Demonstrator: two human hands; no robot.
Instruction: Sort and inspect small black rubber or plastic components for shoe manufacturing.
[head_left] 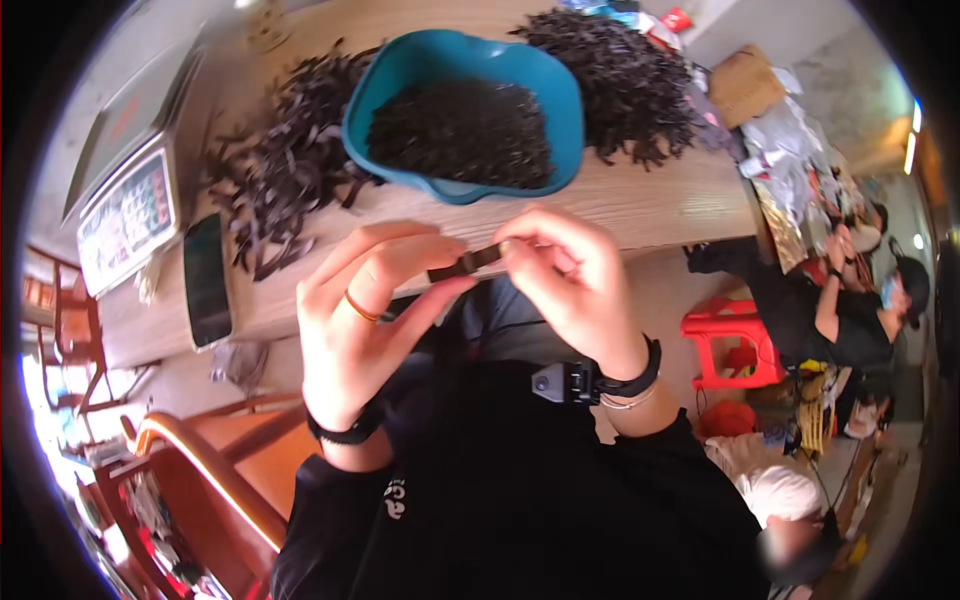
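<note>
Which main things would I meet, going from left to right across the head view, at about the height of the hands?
Digital weighing scale, smartphone, left pile of dark strips, left hand, short dark strip, right hand, red plastic stool.

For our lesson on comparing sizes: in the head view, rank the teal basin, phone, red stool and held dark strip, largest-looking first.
1. Teal basin
2. Phone, red stool: too alike to rank
3. Dark strip
</note>
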